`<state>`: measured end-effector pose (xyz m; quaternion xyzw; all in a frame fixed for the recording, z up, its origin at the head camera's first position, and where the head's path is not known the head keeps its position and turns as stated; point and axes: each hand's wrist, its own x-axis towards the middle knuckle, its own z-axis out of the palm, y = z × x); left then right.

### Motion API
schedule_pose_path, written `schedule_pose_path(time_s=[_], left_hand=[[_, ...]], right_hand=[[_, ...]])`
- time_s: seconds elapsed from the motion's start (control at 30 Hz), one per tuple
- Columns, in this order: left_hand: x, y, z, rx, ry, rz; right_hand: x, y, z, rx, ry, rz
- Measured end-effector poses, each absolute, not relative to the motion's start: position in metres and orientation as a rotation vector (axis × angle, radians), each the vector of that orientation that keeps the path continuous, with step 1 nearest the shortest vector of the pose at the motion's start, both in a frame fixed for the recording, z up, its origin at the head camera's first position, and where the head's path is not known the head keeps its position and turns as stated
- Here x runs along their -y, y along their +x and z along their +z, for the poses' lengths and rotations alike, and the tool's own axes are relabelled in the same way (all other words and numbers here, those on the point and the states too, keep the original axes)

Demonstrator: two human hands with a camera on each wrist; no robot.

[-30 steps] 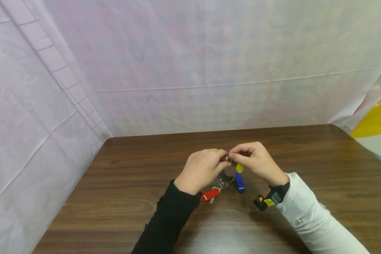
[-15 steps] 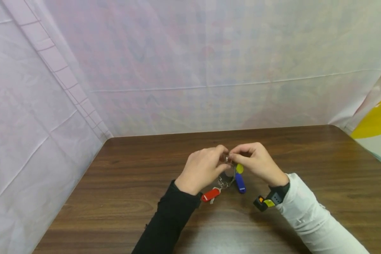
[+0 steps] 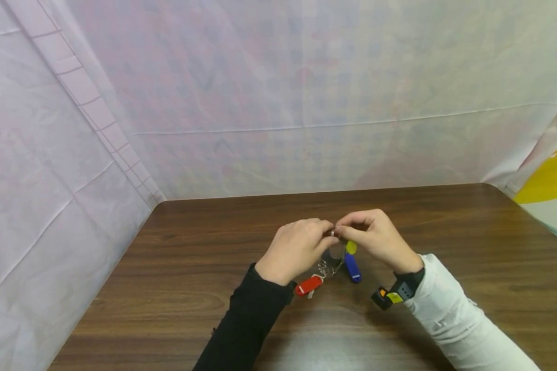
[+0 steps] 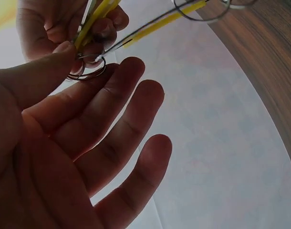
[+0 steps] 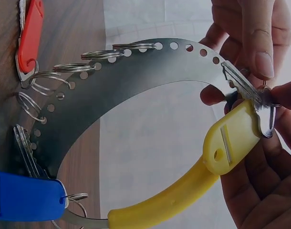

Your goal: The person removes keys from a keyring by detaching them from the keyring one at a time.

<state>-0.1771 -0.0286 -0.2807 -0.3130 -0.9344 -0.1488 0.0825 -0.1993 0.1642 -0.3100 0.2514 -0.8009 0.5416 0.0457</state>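
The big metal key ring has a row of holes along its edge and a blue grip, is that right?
No, the grip is yellow, as the right wrist view shows. The big metal key ring does have a row of holes along its edge.

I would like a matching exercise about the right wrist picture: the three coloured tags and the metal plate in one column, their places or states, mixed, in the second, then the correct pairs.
Things
1. red tag
2. blue tag
3. yellow tag
4. metal plate

Places or states
A. beside the fingers
B. at the upper left
C. curved, with a row of holes
D. at the lower left

Pairs: 1-B, 2-D, 3-A, 4-C
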Motion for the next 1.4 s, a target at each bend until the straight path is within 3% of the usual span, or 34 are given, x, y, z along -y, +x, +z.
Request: schedule_pose_path(time_s=[1.4], left_hand=[[0.0272, -0.1773, -0.2831, 2.728, -0.892, -0.399]], right_hand=[[-0.1644, -0.2008, -0.3119, 2.453, 0.749, 1.62]])
